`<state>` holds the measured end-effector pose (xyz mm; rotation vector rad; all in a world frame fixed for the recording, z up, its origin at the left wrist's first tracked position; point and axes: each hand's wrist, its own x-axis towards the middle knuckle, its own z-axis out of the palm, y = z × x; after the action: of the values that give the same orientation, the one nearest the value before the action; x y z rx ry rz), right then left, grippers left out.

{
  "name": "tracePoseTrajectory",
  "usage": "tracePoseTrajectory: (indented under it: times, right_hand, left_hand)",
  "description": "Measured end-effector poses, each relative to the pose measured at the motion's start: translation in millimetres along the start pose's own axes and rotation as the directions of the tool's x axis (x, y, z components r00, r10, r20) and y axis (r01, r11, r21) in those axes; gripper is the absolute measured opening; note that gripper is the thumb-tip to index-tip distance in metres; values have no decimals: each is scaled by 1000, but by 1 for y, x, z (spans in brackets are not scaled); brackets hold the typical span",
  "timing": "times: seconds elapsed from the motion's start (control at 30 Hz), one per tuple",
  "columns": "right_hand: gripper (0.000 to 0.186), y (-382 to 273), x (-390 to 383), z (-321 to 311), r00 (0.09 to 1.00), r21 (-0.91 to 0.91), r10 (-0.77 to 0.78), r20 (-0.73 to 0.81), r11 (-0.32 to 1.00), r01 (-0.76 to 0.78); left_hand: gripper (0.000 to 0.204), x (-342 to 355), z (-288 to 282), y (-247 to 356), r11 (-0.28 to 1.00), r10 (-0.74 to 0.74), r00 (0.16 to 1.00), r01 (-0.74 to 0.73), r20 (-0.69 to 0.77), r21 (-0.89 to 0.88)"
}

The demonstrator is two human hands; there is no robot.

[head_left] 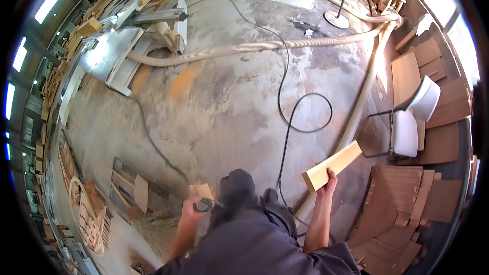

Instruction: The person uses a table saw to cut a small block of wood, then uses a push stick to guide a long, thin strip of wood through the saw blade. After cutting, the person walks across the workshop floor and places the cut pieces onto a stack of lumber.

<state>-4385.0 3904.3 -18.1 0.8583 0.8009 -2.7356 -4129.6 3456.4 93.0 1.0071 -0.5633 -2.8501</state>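
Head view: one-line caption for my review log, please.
In a woodshop, the right hand holds a pale wooden block; the left hand grips a small wood piece above the concrete floor.

Open concrete floor (224, 107) lies straight ahead, crossed only by a black cable (285, 122) and the pale hose (356, 112). Stacked brown panels (402, 209) and a white chair (412, 122) crowd the right; wooden offcuts (91, 214) block the left.

The person wears a loose dark grey garment (254, 244) that fills the lower middle of the view, creased in soft folds. Both forearms rise bare on either side of that garment, so its sleeves look short or pushed up, though the rim distortion hides where they end. The left hand (191, 204) and right hand (326, 186) are ungloved.
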Motion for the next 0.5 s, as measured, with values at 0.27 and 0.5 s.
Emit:
tracePoseTrajectory:
  times: [0.27, 0.5]
  right_hand:
    - [70, -32, 227, 268, 921, 84, 68, 382, 991, -108]
    - [64, -84, 403, 396, 928, -306, 373, -6, 883, -357]
  left_hand:
    - [71, 295, 103, 54, 999, -15, 984, 6, 177, 52]
    - [73, 523, 350, 181, 987, -68, 967, 29, 245, 156]
